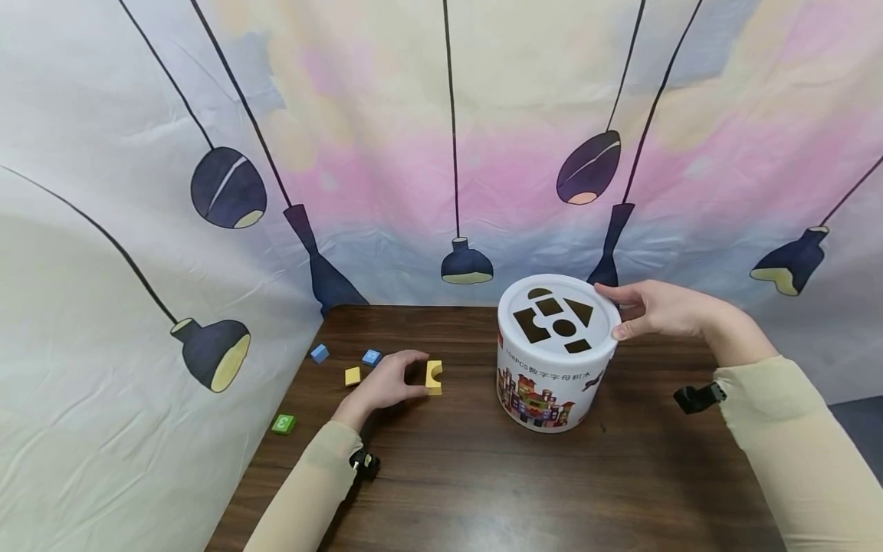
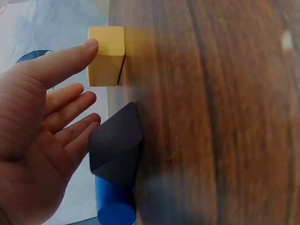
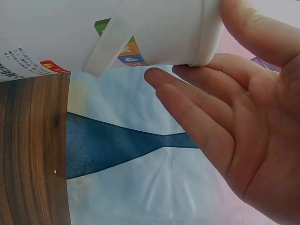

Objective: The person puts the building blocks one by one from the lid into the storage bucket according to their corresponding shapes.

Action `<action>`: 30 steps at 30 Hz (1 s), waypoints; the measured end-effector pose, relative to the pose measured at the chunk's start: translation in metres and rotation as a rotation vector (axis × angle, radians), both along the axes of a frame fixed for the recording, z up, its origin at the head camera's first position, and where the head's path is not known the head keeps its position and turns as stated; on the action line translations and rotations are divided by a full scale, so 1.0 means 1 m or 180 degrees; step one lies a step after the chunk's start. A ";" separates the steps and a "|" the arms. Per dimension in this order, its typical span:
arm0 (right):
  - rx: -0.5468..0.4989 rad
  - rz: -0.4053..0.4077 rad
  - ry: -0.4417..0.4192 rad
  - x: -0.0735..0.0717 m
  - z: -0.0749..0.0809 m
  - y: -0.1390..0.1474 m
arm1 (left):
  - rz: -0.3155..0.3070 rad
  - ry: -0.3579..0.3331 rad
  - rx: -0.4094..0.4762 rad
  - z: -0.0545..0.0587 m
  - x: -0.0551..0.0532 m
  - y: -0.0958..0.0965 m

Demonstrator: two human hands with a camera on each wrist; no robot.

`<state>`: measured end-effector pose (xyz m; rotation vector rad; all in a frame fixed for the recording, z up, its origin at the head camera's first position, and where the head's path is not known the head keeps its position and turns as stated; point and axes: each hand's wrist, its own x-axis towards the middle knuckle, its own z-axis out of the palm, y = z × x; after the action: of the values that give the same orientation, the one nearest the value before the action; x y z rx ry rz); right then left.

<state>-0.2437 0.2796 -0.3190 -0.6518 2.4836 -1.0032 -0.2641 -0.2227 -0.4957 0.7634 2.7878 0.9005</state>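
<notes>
My left hand point(image 1: 390, 381) curves round a yellow block point(image 1: 434, 377) with a half-round notch, thumb at its near end and a finger at its far end. In the left wrist view the thumb overlaps the edge of the yellow block point(image 2: 107, 58), which rests on the table; the index finger is hidden. With thumb on top and fingers below the rim, my right hand point(image 1: 655, 310) holds the lid edge of a white bucket point(image 1: 552, 399). Shaped holes pierce its lid point(image 1: 545, 318). The right wrist view shows the bucket's side point(image 3: 150, 28) above my right hand point(image 3: 243, 122).
Left of my left hand lie a small yellow block point(image 1: 352, 376), blue blocks point(image 1: 371, 357) and a green block point(image 1: 283, 424). A dark angular block point(image 2: 117, 145) and a blue rounded block point(image 2: 116, 206) show beside the palm. Behind the brown table point(image 1: 469, 475) hangs a painted cloth point(image 1: 386, 153).
</notes>
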 end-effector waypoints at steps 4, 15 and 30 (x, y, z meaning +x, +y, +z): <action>0.0028 -0.0004 0.0017 0.000 0.001 0.000 | -0.0028 -0.0019 -0.0052 -0.003 -0.003 0.003; 0.0014 -0.0027 -0.0026 0.001 0.001 -0.001 | 0.0073 -0.0104 -0.0019 -0.007 -0.003 0.005; 0.0083 -0.0060 0.0081 0.001 -0.001 -0.001 | 0.0093 -0.0091 -0.0054 -0.009 -0.006 0.008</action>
<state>-0.2425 0.2790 -0.3198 -0.6379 2.5250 -0.9735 -0.2700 -0.2151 -0.5052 0.7034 2.7851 0.8842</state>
